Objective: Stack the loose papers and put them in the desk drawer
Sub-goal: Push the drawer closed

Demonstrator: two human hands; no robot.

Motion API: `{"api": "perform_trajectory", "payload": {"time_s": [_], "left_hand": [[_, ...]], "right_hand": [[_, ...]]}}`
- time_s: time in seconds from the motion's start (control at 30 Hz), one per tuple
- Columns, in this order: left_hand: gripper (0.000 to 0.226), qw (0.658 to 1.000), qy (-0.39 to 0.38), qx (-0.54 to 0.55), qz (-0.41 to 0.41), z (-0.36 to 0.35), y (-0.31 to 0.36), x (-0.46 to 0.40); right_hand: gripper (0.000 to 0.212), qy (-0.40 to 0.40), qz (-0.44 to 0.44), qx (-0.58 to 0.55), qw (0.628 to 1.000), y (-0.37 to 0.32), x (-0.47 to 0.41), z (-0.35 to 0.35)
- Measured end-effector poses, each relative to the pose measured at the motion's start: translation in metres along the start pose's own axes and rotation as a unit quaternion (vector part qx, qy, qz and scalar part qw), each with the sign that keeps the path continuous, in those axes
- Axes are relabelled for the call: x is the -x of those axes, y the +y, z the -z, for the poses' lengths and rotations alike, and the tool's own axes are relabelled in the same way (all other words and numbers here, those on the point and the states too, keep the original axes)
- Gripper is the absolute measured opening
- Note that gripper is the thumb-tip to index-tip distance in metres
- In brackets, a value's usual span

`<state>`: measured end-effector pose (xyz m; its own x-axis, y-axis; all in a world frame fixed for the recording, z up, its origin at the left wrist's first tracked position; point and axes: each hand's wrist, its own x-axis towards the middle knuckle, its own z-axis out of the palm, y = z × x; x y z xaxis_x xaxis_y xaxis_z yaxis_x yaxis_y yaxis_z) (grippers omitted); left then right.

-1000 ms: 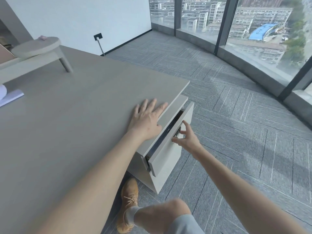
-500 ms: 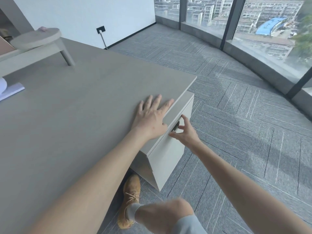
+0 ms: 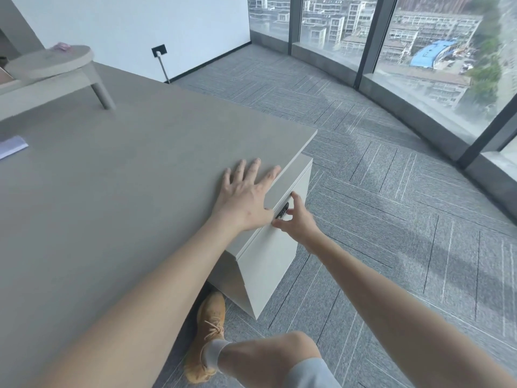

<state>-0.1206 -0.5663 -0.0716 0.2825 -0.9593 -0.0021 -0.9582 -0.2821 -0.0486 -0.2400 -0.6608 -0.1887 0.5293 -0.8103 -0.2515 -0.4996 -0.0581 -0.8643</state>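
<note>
The pale drawer unit [image 3: 268,256] under the grey desk's [image 3: 112,191] right corner has its top drawer pushed in flush. My left hand [image 3: 246,197] lies flat on the desktop at that corner, fingers spread, holding nothing. My right hand [image 3: 298,222] is against the drawer front, its fingers apart around the small black handle [image 3: 282,212]. One white sheet of paper [image 3: 12,147] lies at the far left of the desk, cut off by the frame edge. No other papers show.
A round grey raised stand [image 3: 50,63] sits at the desk's back left. My knee and tan shoe [image 3: 208,331] are beside the drawer unit. Grey carpet [image 3: 391,219] runs right to a curved glass window wall [image 3: 419,65]. A wall socket with a cable [image 3: 159,51] is behind the desk.
The top drawer, partly out a second ago, has slid in and is now flush. My right hand stayed at its handle; my left hand stayed flat on the desk.
</note>
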Motion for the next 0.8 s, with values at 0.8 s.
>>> {"api": "perform_trajectory", "payload": {"time_s": [0.8], "left_hand": [[0.071, 0.988, 0.004, 0.156, 0.024, 0.013, -0.006, 0.006]], "right_hand": [[0.043, -0.006, -0.017, 0.118, 0.993, -0.044, 0.016, 0.024]]}}
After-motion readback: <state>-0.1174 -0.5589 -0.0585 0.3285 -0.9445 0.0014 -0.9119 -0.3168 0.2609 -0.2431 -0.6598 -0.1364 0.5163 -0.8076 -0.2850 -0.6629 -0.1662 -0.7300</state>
